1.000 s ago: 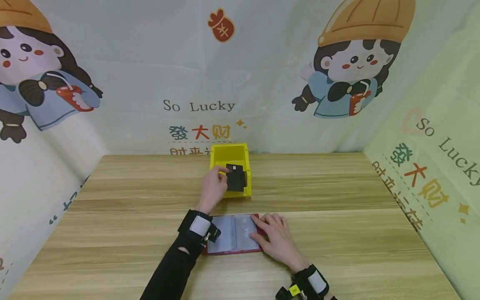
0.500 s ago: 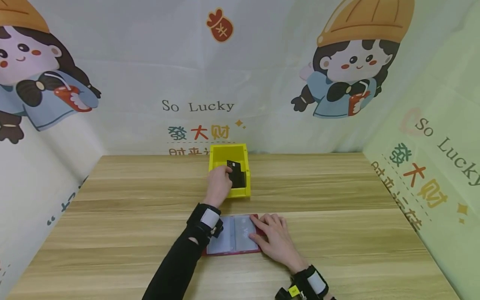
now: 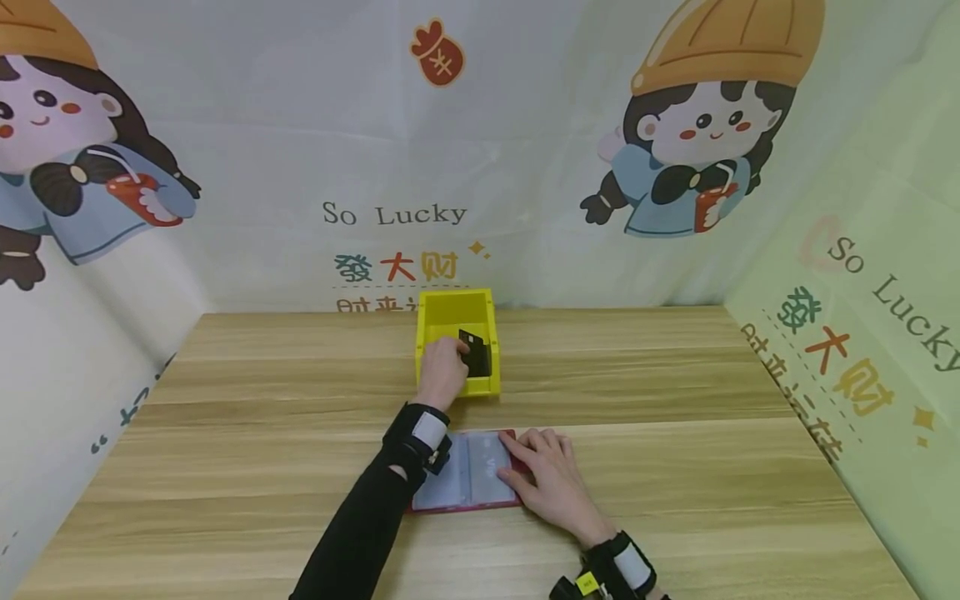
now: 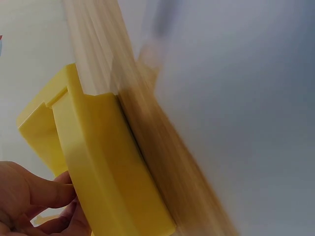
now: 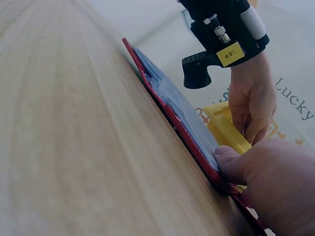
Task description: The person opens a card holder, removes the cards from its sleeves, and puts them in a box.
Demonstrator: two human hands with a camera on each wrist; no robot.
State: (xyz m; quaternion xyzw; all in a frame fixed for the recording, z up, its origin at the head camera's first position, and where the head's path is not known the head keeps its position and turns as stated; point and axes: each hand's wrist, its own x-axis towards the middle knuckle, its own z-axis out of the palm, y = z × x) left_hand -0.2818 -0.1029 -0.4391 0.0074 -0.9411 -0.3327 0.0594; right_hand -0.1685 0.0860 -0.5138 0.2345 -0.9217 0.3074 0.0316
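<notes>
A yellow open-front bin stands on the wooden table, seen close up in the left wrist view as the bin. My left hand pinches a black card and holds it inside the bin. In front of it lies an open red card holder with clear sleeves. My right hand rests flat on the holder's right page, fingers straight; the right wrist view shows the thumb pressing the holder edge.
Printed cartoon walls close off the table at the back, left and right. The bin stands near the back wall. Bare wood stretches to either side of the holder and bin.
My left hand has lowered the black card from above the bin's front edge down into the bin. The right hand has stayed on the card holder.
</notes>
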